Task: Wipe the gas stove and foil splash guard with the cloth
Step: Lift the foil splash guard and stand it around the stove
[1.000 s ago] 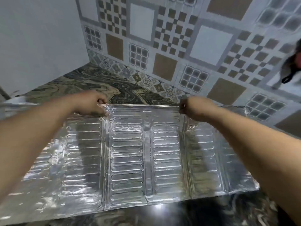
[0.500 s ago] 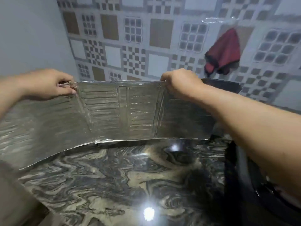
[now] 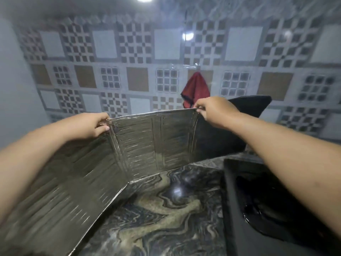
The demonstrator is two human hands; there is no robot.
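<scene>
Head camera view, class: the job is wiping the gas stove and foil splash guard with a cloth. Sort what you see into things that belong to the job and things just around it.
Belongs to the job:
foil splash guard, gripped at its top edge by the left hand and right hand
gas stove
red cloth hanging on the wall

Just around:
marble counter
patterned wall tiles

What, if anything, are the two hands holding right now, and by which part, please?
Both hold the foil splash guard by its top edge: the left hand pinches at the left fold, the right hand at the right fold.

Both arms outstretched, left hand and right hand apparently curled in pinching grips.
</scene>
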